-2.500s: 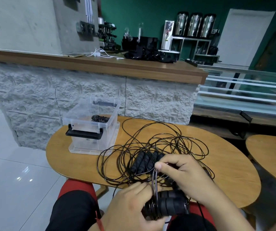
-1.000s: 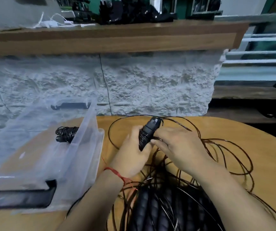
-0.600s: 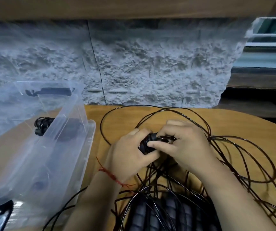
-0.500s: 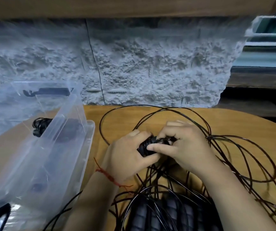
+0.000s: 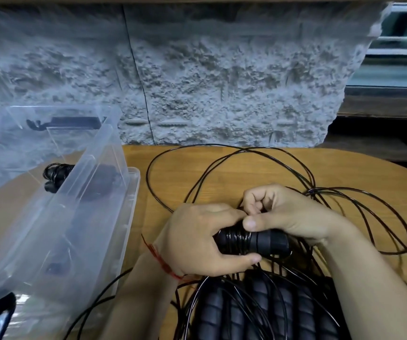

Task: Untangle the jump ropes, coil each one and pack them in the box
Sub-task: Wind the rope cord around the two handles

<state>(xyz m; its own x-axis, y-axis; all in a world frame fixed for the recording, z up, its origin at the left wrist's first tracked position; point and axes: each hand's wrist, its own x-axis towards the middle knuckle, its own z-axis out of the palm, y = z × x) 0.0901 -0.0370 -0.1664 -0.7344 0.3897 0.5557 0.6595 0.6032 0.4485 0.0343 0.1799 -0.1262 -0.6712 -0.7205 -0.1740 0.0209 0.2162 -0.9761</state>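
Item: rope handle [image 5: 266, 241], wound with cord [image 5: 234, 238], mid-table [image 5: 246, 173], right of box [image 5: 94, 192]. I note it now lies crosswise, turned from end-on. Left hand [image 5: 197, 239] grips it; right hand [image 5: 285, 214] pinches the cord.

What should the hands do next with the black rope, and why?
Probably wind one more turn of cord round the handles. Both the left hand and right hand grip the handles, which already carry a few tight turns, while much loose cord sprawls over the table, so this rope isn't ready for the box.
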